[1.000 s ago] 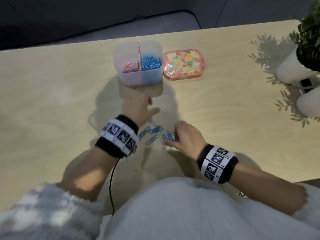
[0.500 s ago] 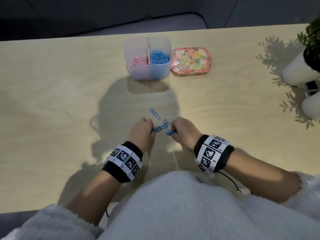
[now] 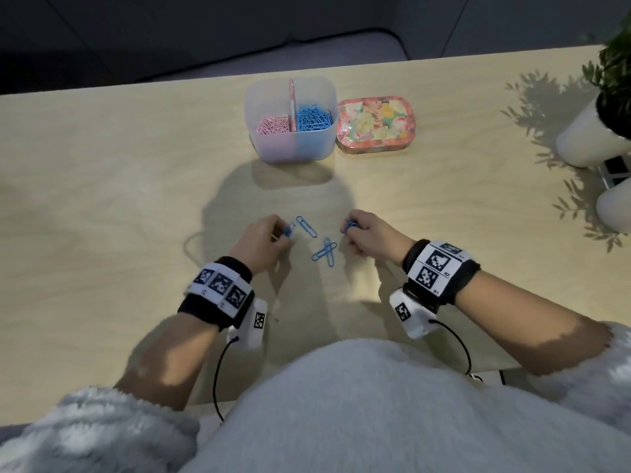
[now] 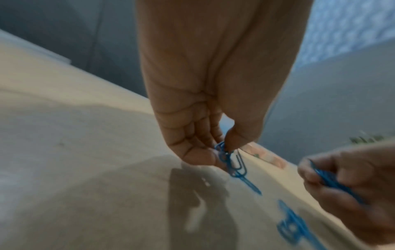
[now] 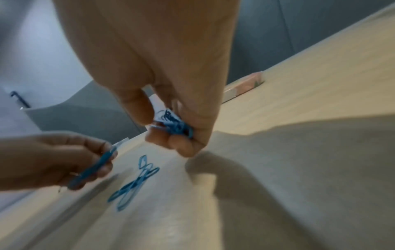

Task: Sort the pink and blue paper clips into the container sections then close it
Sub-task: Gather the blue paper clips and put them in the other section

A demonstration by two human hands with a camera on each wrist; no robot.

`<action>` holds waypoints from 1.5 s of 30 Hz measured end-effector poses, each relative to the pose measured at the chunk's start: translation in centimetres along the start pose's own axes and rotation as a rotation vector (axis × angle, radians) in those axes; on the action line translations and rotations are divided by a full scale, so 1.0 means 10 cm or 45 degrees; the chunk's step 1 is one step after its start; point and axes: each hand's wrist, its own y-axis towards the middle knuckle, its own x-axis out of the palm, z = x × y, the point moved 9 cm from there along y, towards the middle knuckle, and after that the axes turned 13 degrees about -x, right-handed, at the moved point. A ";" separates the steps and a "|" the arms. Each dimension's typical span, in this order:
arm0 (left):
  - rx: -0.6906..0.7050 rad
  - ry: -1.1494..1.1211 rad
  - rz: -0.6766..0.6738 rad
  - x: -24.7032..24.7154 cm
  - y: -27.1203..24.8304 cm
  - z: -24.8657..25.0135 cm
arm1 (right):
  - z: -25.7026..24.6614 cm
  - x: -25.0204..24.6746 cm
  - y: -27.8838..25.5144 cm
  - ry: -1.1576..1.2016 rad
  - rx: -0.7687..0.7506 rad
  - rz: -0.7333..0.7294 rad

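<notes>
Left hand (image 3: 261, 238) pinching blue clips (image 3: 289, 230), right hand (image 3: 370, 237) likewise (crossed pair (image 3: 324, 252) between)

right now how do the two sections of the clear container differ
The left section holds pink paper clips; the right section holds blue ones. The blue heap looks fuller and sits higher than the pink heap. Both lie in the same open clear container, split by one upright divider, with the floral lid lying beside it on the table.
</notes>
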 end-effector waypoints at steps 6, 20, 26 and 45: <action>-0.283 -0.619 -0.267 -0.07 0.07 0.06 | -0.35 0.23 0.08 -0.904 -0.392 -0.384; 0.296 0.661 0.041 0.04 0.19 0.50 | -0.07 0.28 -0.05 -0.970 -0.163 -0.568; 0.263 0.833 -0.060 0.12 0.28 0.51 | -0.04 0.36 -0.17 -0.888 -0.173 -0.608; -0.027 0.289 0.432 -0.94 0.96 1.71 | -0.92 -1.02 0.40 -0.679 -0.335 0.031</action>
